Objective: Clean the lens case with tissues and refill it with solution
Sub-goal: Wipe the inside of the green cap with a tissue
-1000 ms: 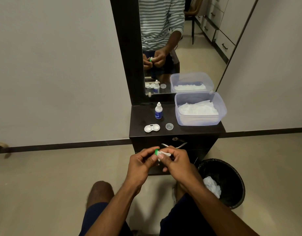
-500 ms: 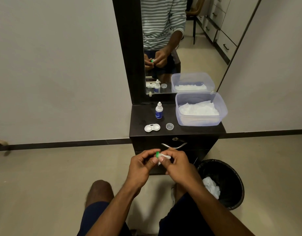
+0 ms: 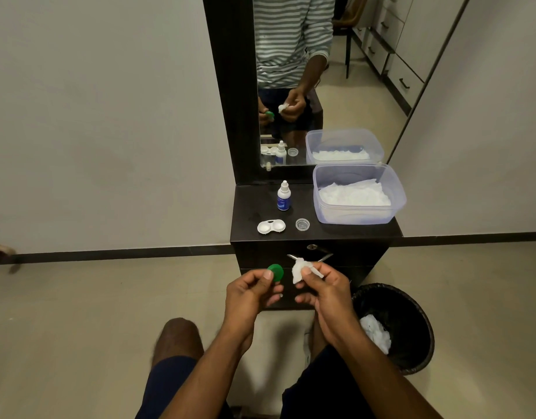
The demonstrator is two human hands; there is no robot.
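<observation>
Since a moment ago the hands have drawn apart: the left hand [image 3: 248,293] now pinches the green cap [image 3: 275,272] alone, and the right hand [image 3: 324,290] pinches a crumpled tissue [image 3: 299,269] just beside it. The white lens case [image 3: 271,227] lies open on the dark desk [image 3: 251,207], near the solution bottle [image 3: 283,196], a clear cap [image 3: 302,224] and the tissue container [image 3: 358,193].

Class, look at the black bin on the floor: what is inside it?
Inside the black bin lies crumpled white tissue against its near-left side. The bin's own wall and the right forearm hide the rest of the bottom, so anything else there cannot be seen.
</observation>
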